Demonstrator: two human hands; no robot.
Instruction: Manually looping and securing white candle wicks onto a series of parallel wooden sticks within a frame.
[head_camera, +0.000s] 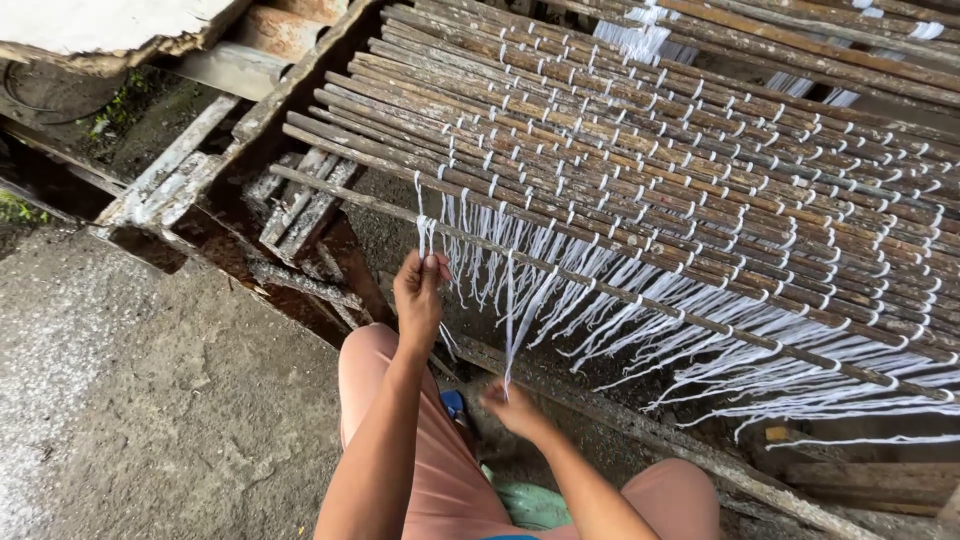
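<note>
A mat of thin brown sticks (650, 150) lies tied together with white strings, whose loose ends (640, 320) hang off its near edge. My left hand (418, 295) is raised and pinches one white string at the mat's near left corner. Lower down, my right hand (512, 405) grips another white string (510, 330) that runs up to the nearest stick (480, 240). Both forearms reach forward over my knees in pink trousers (450, 490).
A weathered wooden frame (300, 90) borders the mat on the left. Rough concrete floor (130, 400) spreads at the lower left. A wooden beam (650, 430) runs under the hanging strings. A green cloth (530, 505) lies between my knees.
</note>
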